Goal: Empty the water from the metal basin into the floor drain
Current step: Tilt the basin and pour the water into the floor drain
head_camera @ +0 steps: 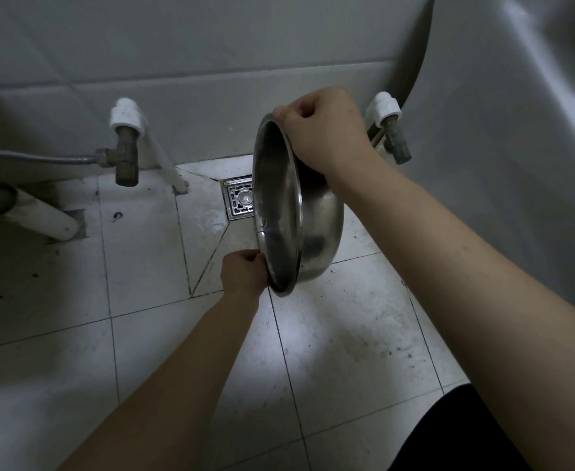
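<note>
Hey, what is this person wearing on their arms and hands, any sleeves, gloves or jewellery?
The left hand and right hand are ungloved, with no ring, watch or bracelet showing. Both arms are bare right to the frame edge, with no sleeves in view. A black garment shows at the lower right.

Floor [347,334]: pale tiles, dark grout, scattered dirt specks. Square metal floor drain [240,198] set flush in the tiling; white pipe [41,215] enters a tile at left.

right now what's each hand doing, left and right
Left hand: grips the near rim of the metal basin.
Right hand: grips the basin's far rim, tipping it on edge.
</note>
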Demonstrator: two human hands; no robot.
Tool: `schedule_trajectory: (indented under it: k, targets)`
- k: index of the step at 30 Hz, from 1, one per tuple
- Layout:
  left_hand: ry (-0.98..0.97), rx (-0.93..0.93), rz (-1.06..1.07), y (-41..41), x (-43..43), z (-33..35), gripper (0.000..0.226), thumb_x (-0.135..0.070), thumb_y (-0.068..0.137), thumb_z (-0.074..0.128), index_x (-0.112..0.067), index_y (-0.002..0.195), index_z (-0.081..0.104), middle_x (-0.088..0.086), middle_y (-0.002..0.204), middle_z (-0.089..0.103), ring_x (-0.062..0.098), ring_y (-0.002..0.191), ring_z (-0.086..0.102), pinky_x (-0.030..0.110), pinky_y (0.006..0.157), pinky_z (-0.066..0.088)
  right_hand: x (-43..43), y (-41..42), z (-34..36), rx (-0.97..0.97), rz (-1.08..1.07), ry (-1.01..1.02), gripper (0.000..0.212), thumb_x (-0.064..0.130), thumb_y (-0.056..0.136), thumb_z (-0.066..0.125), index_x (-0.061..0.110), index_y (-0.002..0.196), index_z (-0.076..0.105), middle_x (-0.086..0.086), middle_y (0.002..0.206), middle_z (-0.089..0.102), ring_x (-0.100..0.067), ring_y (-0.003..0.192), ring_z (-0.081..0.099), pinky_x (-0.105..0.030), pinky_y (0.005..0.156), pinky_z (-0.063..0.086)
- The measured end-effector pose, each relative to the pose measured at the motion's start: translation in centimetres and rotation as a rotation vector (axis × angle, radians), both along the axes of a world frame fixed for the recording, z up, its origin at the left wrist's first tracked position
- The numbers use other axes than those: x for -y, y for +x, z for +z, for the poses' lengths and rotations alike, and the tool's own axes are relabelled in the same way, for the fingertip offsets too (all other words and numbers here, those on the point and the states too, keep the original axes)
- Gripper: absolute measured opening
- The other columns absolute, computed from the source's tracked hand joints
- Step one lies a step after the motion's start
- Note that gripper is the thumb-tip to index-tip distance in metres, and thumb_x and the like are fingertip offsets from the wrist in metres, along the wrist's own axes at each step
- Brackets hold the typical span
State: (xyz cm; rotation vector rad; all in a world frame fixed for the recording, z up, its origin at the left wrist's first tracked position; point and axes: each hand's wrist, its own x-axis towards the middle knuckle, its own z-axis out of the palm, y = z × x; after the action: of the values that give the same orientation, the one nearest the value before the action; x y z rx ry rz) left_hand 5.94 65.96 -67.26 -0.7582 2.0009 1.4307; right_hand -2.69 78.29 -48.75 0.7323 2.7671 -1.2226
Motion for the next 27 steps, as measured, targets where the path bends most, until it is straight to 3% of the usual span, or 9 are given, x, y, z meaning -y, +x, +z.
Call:
schedule_trajectory:
  k: [8,13,17,20,23,27]
  targets:
    - [-0.067,-0.018,0.01,-0.3,0.9,0.1,0.03,0.003,0.091,0.056,-0.012,0.07,0.071,0.019,0.081,0.073,0.038,0.086,0.073,0.054,0.087,0.062,-1.8,0.8,-1.3,-0.007,-0.075,-0.017,0.04,0.031,0.098,0.06,-0.006,0.105,0.074,-0.026,0.102,0.074,-0.04,0.097,0.069,-0.046,0.086,0.059]
    - [-0.067,-0.033,0.064,-0.6,1.5,0.3,0.035,0.004,0.091,0.057,-0.016,0.066,0.067,0.024,0.087,0.073,0.032,0.079,0.067,0.057,0.088,0.061,-2.8,1.2,-1.8,0.011,-0.118,-0.03,0.04,0.029,0.1,0.058,-0.008,0.103,0.073,-0.029,0.102,0.073,-0.042,0.094,0.069,-0.052,0.088,0.058]
    - [-0.084,-0.049,0.102,-0.8,2.1,0.6,0.037,0.005,0.091,0.057,-0.018,0.063,0.066,0.022,0.081,0.072,0.028,0.074,0.065,0.05,0.079,0.062,-3.4,1.6,-2.3,0.024,-0.134,-0.045,0.038,0.028,0.1,0.058,-0.007,0.103,0.074,-0.027,0.099,0.074,-0.04,0.09,0.07,-0.053,0.087,0.059]
    - [-0.101,-0.074,0.155,-1.2,2.7,0.9,0.036,0.003,0.09,0.06,-0.021,0.065,0.068,0.001,0.067,0.066,0.018,0.063,0.063,0.026,0.057,0.053,-4.0,1.8,-2.7,0.031,-0.157,-0.056,0.038,0.027,0.101,0.058,-0.007,0.1,0.074,-0.021,0.083,0.071,-0.035,0.076,0.066,-0.043,0.078,0.059]
    - [-0.1,-0.094,0.194,-1.6,3.3,1.2,0.038,0.001,0.087,0.061,-0.026,0.062,0.067,0.001,0.065,0.067,0.022,0.065,0.063,0.03,0.065,0.054,-4.7,2.0,-3.2,0.051,-0.183,-0.062,0.036,0.026,0.1,0.058,-0.006,0.096,0.075,-0.024,0.088,0.073,-0.038,0.085,0.069,-0.05,0.083,0.06]
    - [-0.106,-0.112,0.247,-2.1,4.0,1.8,0.035,-0.002,0.083,0.062,-0.028,0.061,0.071,0.001,0.064,0.068,0.023,0.066,0.063,0.034,0.069,0.056,-5.4,2.4,-3.9,0.049,-0.211,-0.07,0.037,0.022,0.1,0.058,-0.012,0.093,0.071,-0.02,0.074,0.06,-0.029,0.066,0.054,-0.039,0.066,0.051]
